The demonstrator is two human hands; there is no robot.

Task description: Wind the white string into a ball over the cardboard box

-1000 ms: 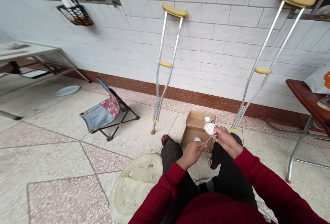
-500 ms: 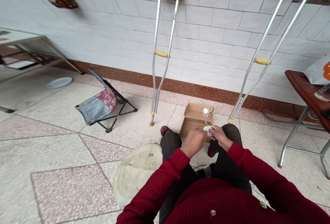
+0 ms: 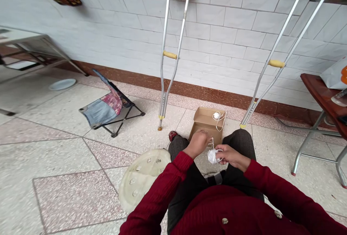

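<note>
My right hand is closed on a wound bundle of white cord, held low between my knees. My left hand is up and to the left of the bundle, fingers closed around a strand of the same cord that runs up from it. Just beyond my hands an open cardboard box sits on the floor. At the right of its raised lid is a round white coil, with a loop of white cord hanging down from it.
One crutch leans on the tiled wall ahead, another crutch to the right. A folding chair stands left. Beside my left leg lies a round pale cushion. A red-brown table stands at the right.
The hands were close together over the white cord. My right hand has come down nearer me with the bundle, and my left hand has moved slightly left and up, a strand stretching between them.
</note>
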